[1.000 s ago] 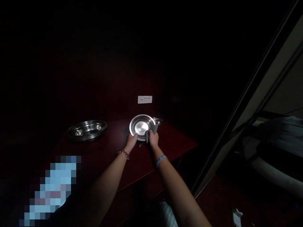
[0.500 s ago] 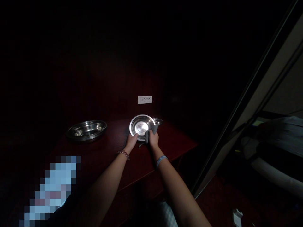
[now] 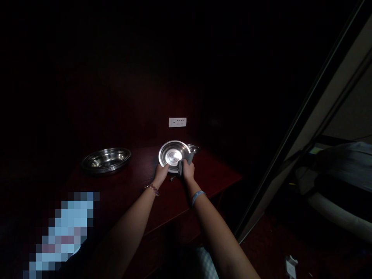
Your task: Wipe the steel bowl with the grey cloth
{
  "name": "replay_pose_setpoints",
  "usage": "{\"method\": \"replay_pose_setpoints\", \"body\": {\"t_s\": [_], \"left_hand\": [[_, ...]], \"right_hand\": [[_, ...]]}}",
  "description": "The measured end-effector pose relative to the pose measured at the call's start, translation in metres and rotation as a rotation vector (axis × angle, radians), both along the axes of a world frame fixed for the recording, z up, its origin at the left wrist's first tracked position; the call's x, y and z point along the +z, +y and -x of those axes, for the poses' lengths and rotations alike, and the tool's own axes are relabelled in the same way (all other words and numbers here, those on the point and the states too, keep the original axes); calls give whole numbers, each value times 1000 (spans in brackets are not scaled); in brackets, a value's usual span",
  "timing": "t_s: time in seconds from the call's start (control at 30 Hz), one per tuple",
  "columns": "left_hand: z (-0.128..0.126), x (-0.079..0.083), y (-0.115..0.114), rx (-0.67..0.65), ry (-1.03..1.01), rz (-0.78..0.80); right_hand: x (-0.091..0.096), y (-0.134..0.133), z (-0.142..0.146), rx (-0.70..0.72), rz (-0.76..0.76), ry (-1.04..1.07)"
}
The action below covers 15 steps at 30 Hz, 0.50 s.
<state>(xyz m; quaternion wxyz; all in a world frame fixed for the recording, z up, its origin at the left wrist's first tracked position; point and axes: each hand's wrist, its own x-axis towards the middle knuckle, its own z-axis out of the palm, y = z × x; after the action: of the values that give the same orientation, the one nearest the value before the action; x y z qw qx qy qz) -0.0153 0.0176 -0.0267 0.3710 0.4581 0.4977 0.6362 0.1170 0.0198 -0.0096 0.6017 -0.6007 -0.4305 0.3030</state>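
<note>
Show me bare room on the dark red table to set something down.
Two bare patches on the dark red table: between the stacked shiny steel basins and the left hand, and right of the right hand, toward the table's corner. Crowded: both hands, round steel bowl, grey cloth, partly hidden second steel bowl.

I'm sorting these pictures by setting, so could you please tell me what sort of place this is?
Probably a dimly lit indoor room, though I cannot tell whether home or business: a wall socket, a dark red table and shiny metal basins suggest it.
</note>
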Motion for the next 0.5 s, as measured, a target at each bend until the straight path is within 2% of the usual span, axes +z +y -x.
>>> {"method": "replay_pose_setpoints", "body": {"t_s": [0.1, 0.5], "left_hand": [[0, 2, -1, 18, 19, 48], [0, 6, 0, -2, -18, 21]], "right_hand": [[0, 0, 0, -3, -12, 3], [-1, 1, 0, -19, -23, 33]]}}
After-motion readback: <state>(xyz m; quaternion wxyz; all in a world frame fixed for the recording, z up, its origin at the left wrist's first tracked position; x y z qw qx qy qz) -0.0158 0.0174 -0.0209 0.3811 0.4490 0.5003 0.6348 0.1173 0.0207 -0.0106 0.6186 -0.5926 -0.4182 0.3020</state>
